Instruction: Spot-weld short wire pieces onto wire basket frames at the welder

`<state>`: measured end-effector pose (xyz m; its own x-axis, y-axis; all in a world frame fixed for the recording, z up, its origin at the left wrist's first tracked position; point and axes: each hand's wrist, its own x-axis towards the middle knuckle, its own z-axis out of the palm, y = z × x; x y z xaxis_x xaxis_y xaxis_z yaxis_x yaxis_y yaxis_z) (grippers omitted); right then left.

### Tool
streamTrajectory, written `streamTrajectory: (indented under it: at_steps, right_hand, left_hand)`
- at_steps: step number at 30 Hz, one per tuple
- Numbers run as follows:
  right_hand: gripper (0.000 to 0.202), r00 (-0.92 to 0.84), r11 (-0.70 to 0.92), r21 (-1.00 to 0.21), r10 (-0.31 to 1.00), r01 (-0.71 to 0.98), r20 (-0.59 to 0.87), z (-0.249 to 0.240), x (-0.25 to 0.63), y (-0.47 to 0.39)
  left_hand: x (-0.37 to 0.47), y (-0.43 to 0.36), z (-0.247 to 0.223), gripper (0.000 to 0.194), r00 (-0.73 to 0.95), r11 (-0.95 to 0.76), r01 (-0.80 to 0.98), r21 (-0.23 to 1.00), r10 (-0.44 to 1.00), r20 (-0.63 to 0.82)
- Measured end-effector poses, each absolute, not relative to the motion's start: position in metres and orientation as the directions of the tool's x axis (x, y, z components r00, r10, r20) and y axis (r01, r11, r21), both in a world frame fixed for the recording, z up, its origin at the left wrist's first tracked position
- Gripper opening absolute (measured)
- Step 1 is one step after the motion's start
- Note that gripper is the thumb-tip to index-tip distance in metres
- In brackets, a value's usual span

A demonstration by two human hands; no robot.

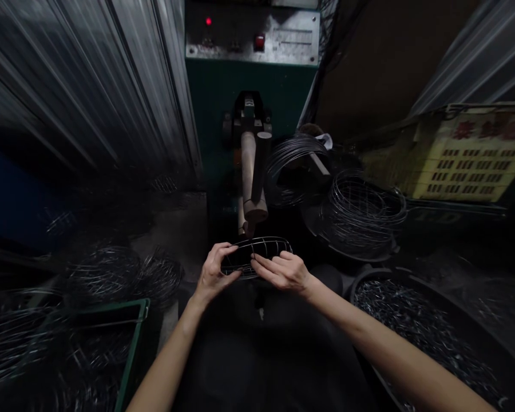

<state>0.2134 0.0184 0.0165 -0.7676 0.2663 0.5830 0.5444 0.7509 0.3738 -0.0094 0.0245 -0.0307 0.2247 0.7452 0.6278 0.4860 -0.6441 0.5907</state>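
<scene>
A small oval wire frame, like a shallow wire basket [270, 240], is held tilted just below the electrode arms of a spot welder [255, 194]. My left hand [211, 273] grips its left end, thumb below and fingers on the upper rim. On the right side, my right hand [286, 270] has its fingers closed at the frame, pinching near one of the short cross wires. Whether it also holds a separate wire piece is too small to tell. The frame's upper rim is close to the lower electrode tip; contact between them is unclear.
The green machine body [214, 86] has a panel with a lit red light. Wire coils [300, 151] and wire rings [364, 200] lie at right, beside a yellow crate [467, 166]. A black tub [356, 283] holds short wire pieces. At left stands a green crate [131, 343] with wire parts.
</scene>
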Motion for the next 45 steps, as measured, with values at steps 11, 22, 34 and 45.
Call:
streamTrajectory:
  at_steps: [11,22,34,45]
  right_hand:
    - [0.016,-0.769,0.694,0.453,0.231,0.559,0.596,0.013,0.210,0.030]
    - [0.017,-0.756,0.687,0.454,0.217,0.568,0.617,0.006,0.206,0.035]
    - [0.034,0.172,-0.008,-0.319,0.855,0.948,0.490,-0.032,0.343,-0.092]
    - [0.019,0.367,-0.565,-0.353,0.790,0.746,-0.491,-0.141,0.439,-0.188]
  left_hand:
    - [-0.011,0.040,-0.034,0.049,0.257,-0.653,0.500,0.569,0.739,0.622]
    - [-0.014,0.047,-0.034,0.045,0.277,-0.660,0.545,0.518,0.724,0.632]
    - [-0.028,0.038,-0.056,0.068,0.154,-0.591,0.536,0.603,0.770,0.619]
    - [-0.019,0.013,-0.048,0.056,0.184,-0.570,0.486,0.662,0.808,0.560]
